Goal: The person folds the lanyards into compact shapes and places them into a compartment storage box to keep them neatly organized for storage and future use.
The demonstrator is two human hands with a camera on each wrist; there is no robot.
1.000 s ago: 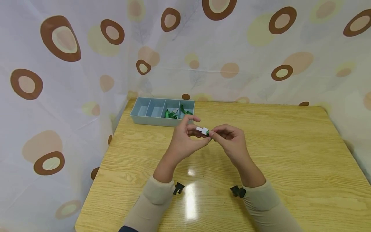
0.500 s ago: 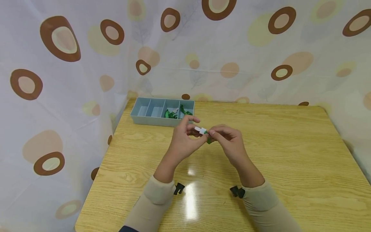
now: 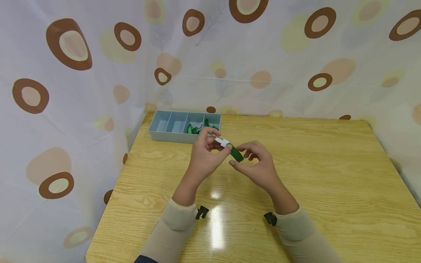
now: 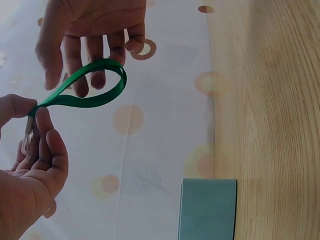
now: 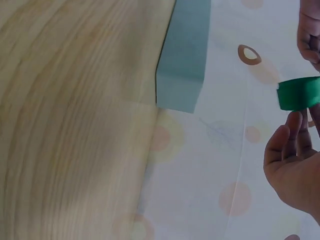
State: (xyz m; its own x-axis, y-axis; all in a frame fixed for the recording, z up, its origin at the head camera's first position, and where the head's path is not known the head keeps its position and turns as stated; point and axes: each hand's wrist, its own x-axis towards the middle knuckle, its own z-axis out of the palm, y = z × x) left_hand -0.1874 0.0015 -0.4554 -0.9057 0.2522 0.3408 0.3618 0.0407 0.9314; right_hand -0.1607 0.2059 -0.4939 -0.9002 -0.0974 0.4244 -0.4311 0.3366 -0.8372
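Observation:
Over the table, my left hand (image 3: 206,155) pinches a green ribbon loop with a white end piece (image 3: 236,154) between thumb and forefinger, right where the ribbon meets the white piece. In the left wrist view the green ribbon loop (image 4: 95,101) stands out flat-sided and rounded, away from the pinch. My right hand (image 3: 258,164) is beside the loop's far end, thumb and fingers spread around it without gripping. Its loosely bent fingers (image 4: 72,55) hang behind the loop in that view. The right wrist view shows the loop (image 5: 298,93) above the right fingers.
A blue-grey tray with compartments (image 3: 171,137) stands at the back left of the wooden table (image 3: 329,175). More green ribbon pieces (image 3: 194,129) with white parts lie in its two right compartments. Patterned cloth (image 3: 263,54) hangs behind and at the left.
The right fingers have come off the ribbon near the white piece and spread apart. The green loop now shows, opened out. My left hand has shifted slightly left and up with it.

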